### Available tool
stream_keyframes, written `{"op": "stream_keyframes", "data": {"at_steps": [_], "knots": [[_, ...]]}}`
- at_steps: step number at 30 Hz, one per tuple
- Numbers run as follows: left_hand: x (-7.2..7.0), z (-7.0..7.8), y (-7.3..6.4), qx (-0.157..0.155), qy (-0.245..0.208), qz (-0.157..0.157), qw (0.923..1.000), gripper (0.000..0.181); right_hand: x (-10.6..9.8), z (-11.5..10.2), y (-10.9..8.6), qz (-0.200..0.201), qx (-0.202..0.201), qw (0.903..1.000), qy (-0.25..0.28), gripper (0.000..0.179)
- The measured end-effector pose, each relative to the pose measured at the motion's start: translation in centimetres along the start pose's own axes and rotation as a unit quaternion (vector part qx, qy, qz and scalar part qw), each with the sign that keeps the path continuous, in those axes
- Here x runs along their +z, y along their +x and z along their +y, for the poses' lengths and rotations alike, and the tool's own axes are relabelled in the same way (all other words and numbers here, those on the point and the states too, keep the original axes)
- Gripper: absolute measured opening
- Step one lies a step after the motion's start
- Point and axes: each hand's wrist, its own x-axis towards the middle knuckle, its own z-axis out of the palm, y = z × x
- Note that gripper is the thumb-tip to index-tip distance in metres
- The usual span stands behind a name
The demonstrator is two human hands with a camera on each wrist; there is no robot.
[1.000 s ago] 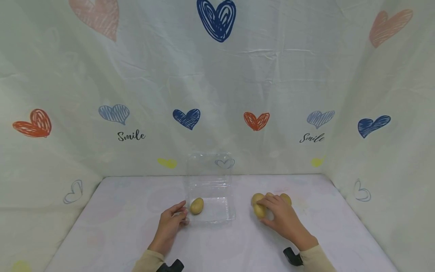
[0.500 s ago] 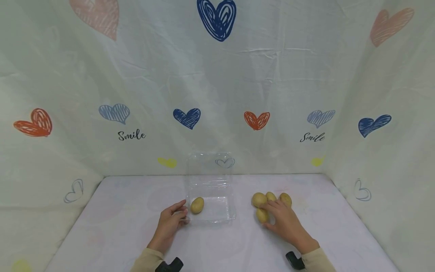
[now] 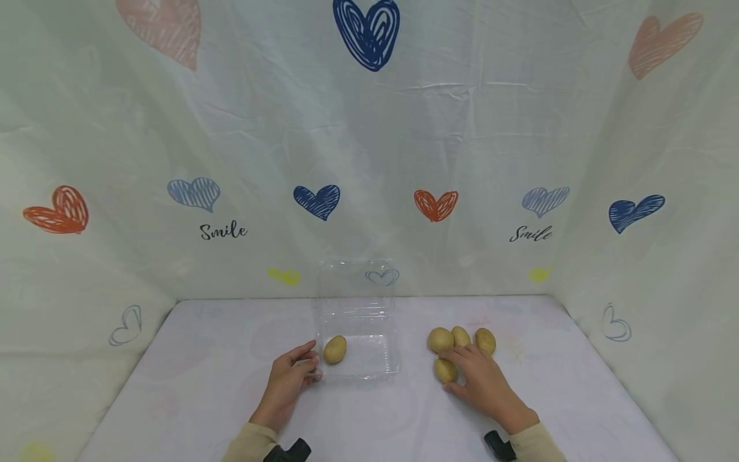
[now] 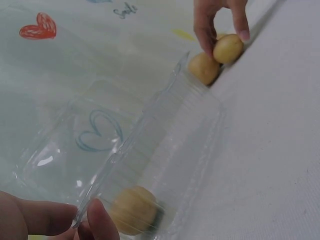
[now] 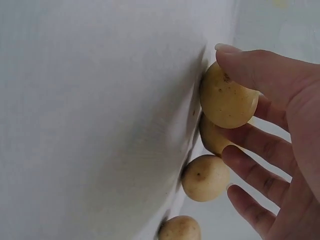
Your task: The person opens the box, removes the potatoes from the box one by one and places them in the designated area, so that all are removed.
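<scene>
My left hand (image 3: 290,385) pinches the left rim of a clear plastic clamshell box (image 3: 369,351), thumb and finger on the edge in the left wrist view. The box's lid (image 3: 349,282) stands raised at the back. One potato (image 3: 335,350) lies inside, at the left. To the right of the box, my right hand (image 3: 487,385) holds a yellow potato (image 5: 225,100) between thumb and fingers, low over the cloth. Beyond it sit a larger round potato (image 3: 439,339), a small one (image 3: 460,335) and another (image 3: 485,341), close to the right fingers.
A white cloth covers the table (image 3: 202,359). Behind it hangs a pale curtain (image 3: 260,128) printed with hearts and "Smile". Black wrist cameras (image 3: 288,451) sit at both sleeves.
The right hand and the potato in its fingers have drawn slightly toward the front, so the potatoes behind show more fully. The left hand stays at the box.
</scene>
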Motion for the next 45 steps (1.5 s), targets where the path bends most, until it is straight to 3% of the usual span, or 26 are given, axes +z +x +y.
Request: {"op": "stream_keyframes", "data": {"at_steps": [11, 18, 28, 39, 45], "knots": [[-0.1, -0.1, 0.0, 0.009, 0.002, -0.007, 0.9999, 0.050, -0.8, -0.5, 0.7, 0.025, -0.025, 0.9991, -0.025, 0.056], [-0.2, -0.1, -0.2, 0.014, -0.004, -0.011, 0.9998, 0.049, -1.8, -2.3, 2.6, 0.036, -0.038, 0.9987, -0.002, 0.051], [-0.2, -0.1, -0.2, 0.014, -0.007, -0.017, 0.9997, 0.049, -1.6, -6.3, 6.2, -0.019, -0.040, 0.9990, 0.003, 0.049], [-0.1, 0.1, -0.3, 0.004, -0.003, -0.013, 0.9999, 0.050, 0.3, -10.3, 9.3, -0.020, -0.062, 0.9979, 0.006, 0.052], [-0.1, 0.1, -0.3, 0.004, -0.003, -0.012, 0.9999, 0.049, 1.4, -11.8, 10.3, -0.044, -0.056, 0.9974, 0.008, 0.054]]}}
